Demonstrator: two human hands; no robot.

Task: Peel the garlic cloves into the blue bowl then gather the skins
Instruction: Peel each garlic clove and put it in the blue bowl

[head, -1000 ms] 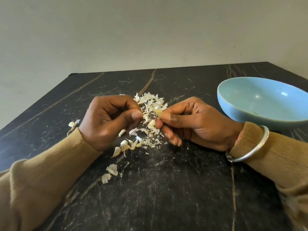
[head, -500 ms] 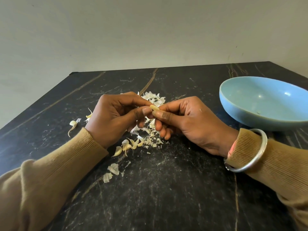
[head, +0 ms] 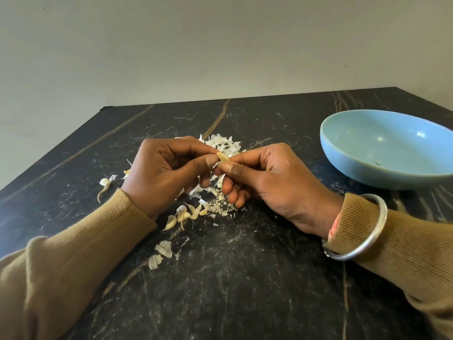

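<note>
A small pale garlic clove (head: 222,157) is pinched between the fingertips of my left hand (head: 166,173) and my right hand (head: 264,175), held a little above the table. Under and behind the hands lies a heap of white garlic skins (head: 224,144). A few unpeeled cloves (head: 186,214) lie just below my left hand, and one more clove (head: 105,183) sits off to the left. The blue bowl (head: 348,168) stands at the right, apart from my hands; a tiny speck lies inside it.
The table is black marble with pale veins (head: 220,278). Two loose skin flakes (head: 160,253) lie near my left sleeve. A silver bangle (head: 362,244) circles my right wrist. A plain wall rises behind the table's far edge.
The hands have closed together on the clove and lifted slightly; the clove now shows more bare between the thumbs. The bowl and heap have stayed put.
</note>
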